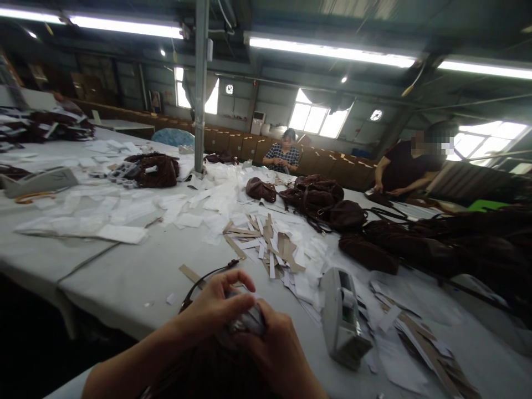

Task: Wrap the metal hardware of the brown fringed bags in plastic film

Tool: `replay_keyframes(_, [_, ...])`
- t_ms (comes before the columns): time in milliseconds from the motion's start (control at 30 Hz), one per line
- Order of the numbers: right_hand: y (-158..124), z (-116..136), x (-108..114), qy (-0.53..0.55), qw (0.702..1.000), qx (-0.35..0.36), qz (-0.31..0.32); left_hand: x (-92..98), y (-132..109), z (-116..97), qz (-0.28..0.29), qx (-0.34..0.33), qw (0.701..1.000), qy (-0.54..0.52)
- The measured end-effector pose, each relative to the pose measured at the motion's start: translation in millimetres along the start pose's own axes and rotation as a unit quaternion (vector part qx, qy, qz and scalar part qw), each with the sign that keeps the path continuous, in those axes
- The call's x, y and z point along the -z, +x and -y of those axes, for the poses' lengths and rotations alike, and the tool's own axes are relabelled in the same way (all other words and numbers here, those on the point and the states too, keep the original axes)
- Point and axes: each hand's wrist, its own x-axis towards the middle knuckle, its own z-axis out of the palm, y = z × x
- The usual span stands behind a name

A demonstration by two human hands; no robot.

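Note:
Both my hands are close together at the table's near edge, around a small grey wrapped piece (248, 321). My left hand (222, 302) has its fingers curled at the left of this piece, thumb over its top. My right hand (274, 338) grips the piece from the right, with its lower fingers hidden. Under my hands lies a dark brown item (208, 368), mostly in shadow. A thin dark strap (195, 285) curves out beside my left hand onto the table.
A grey tape dispenser (343, 321) stands right of my hands. Ahead lie paper and card strips (270, 244). Brown bags (318, 194) are heaped at the right. A metal post (200, 88) rises from the white table (137, 277). Two people (282, 155) (405, 166) work across it.

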Motion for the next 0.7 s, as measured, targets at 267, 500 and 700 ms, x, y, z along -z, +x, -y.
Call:
replay_keyframes(267, [-10.1, -22.4, -9.6, -0.19, 0.981, -0.031, -0.005, 0.5, 2.3, 34.7, 0.004, 0.011, 1.0, 0.005])
replay_keyframes(500, [-15.0, -41.3, -33.0, -0.289, 0.948, 0.13, 0.016, 32.7, -17.0, 20.1, 0.213, 0.064, 0.923, 0.314])
replay_keyframes(700, [-20.0, -46.4, -37.3, -0.307, 0.937, 0.165, 0.009, 25.5, -31.5, 45.2, 0.166, 0.181, 0.962, 0.118])
